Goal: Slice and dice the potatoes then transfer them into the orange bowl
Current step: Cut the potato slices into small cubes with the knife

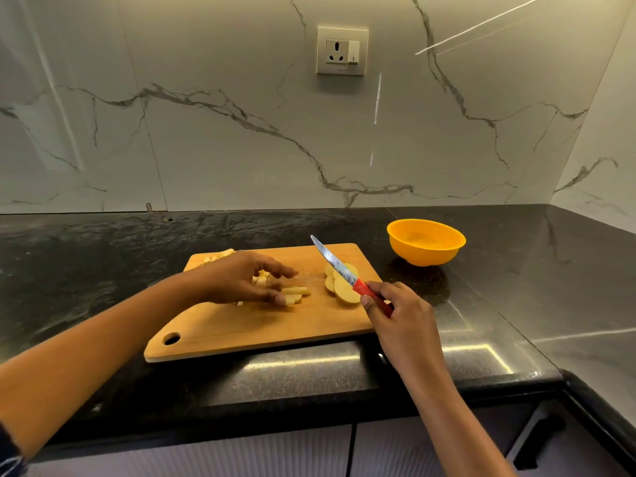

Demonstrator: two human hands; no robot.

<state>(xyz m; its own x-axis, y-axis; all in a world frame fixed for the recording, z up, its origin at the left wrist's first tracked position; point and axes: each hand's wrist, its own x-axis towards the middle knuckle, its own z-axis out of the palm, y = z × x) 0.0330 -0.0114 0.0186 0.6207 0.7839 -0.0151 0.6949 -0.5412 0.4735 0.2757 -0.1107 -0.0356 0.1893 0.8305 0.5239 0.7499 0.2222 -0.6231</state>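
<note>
Right hand (pixel 399 311): nearest, at the right edge of the board, fingers curled round the red handle of the knife (pixel 339 270)
Knife: blade slants away and to the left, its middle over the potato slices
Cutting board (pixel 241 332): wooden, hanging hole at its near left corner, flat on the black countertop (pixel 516 270)
Left hand (pixel 241 278): palm down over the board's middle, fingers stretched out loosely and gripping nothing, thumb tip against the potato sticks
Potato sticks (pixel 294 294): a few short strips just right of the left hand, between it and the slices
Potato slices (pixel 344 290): overlapping rounds on the board's right part, just in front of the right hand
Diced potato (pixel 220 254): small pile at the board's far left corner, behind the left hand
Orange bowl (pixel 426 247): upright on the countertop beyond the board's far right corner, apart from both hands, inside showing plain orange
Socket (pixel 342 50): on the marble wall behind
</note>
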